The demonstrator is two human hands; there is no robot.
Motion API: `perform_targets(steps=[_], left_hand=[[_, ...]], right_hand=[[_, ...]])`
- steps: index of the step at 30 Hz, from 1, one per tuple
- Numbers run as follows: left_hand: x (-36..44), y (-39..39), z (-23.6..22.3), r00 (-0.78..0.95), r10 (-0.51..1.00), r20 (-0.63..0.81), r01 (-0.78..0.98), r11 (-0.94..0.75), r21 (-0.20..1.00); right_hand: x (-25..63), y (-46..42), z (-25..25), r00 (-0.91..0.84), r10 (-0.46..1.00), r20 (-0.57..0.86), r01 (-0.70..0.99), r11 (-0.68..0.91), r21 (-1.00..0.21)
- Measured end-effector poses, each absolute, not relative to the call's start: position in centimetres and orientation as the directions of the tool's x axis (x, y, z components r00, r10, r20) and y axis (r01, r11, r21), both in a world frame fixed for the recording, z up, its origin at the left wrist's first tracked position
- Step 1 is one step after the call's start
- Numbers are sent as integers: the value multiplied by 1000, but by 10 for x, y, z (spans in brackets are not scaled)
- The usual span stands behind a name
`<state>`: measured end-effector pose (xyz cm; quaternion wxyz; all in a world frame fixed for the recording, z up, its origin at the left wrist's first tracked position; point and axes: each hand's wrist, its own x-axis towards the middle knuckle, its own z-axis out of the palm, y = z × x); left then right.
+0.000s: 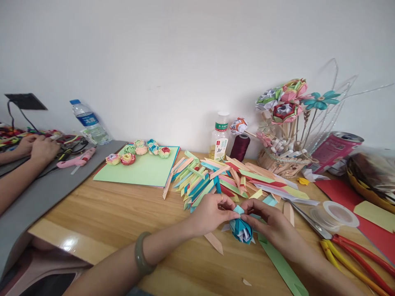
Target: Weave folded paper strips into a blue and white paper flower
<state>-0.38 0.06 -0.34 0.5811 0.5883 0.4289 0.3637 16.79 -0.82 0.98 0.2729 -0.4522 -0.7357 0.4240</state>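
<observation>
My left hand [210,213] and my right hand [269,220] meet over the wooden table [117,218], both pinching a small blue and white folded paper flower [241,228]. The fingers of each hand are closed on its top edge. My left wrist wears a grey-green bangle [142,254] and one finger carries a ring. Just behind my hands lies a spread pile of folded coloured paper strips [222,179]. A loose peach strip [213,242] lies under my left hand, and a long green strip [282,267] runs out from under my right.
Finished paper flowers [138,151] sit on a green sheet [138,169]. A basket of paper flowers on sticks [285,135], thread spool [240,147], small bottle [219,142], tape roll [335,213], scissors and pliers [348,246] lie right. Another person's hands [37,150], pink glue gun [77,159] and water bottle [89,123] are left.
</observation>
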Motion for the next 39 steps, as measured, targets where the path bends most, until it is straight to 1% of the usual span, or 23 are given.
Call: perform_targets(steps=[3, 8, 12, 17, 20, 25, 27, 29, 32, 34, 36, 39], left_hand=[[-4, 1, -3, 379, 922, -82, 65, 62, 996], [-5, 2, -4, 417, 907, -54, 21, 50, 999], [-5, 3, -3, 425, 904, -41, 32, 30, 999], [-4, 1, -3, 354, 935, 24, 50, -44, 998], [-4, 1, -3, 329, 944, -15, 59, -5, 998], [-5, 4, -3, 391, 917, -78, 54, 62, 997], [-6, 4, -4, 398, 914, -82, 73, 57, 996], [-6, 3, -6, 374, 926, -53, 113, 11, 993], [-5, 2, -9, 312, 950, 7, 211, -77, 975], [-5, 1, -10, 303, 952, 47, 262, -131, 956], [-6, 2, -11, 330, 941, 79, 278, -176, 944], [-8, 4, -12, 368, 926, 79, 273, -189, 943]], right_hand=[[167, -7, 10, -438, 899, -2, 420, 203, -885], [167, -8, 11, -401, 916, 14, 415, 195, -889], [168, -9, 6, -386, 922, 15, 390, 178, -903], [168, -9, 8, -393, 918, 46, 421, 224, -879], [167, -9, 13, -406, 913, 47, 439, 240, -866], [166, -9, 14, -402, 912, 85, 481, 289, -828], [167, -9, 12, -409, 903, 129, 513, 345, -786], [168, -10, 9, -427, 883, 196, 545, 424, -723], [172, -10, 3, -474, 826, 305, 597, 556, -579], [174, -11, 0, -513, 779, 361, 624, 627, -466], [174, -12, -1, -539, 738, 406, 633, 673, -383], [174, -13, 0, -541, 704, 460, 631, 701, -332]])
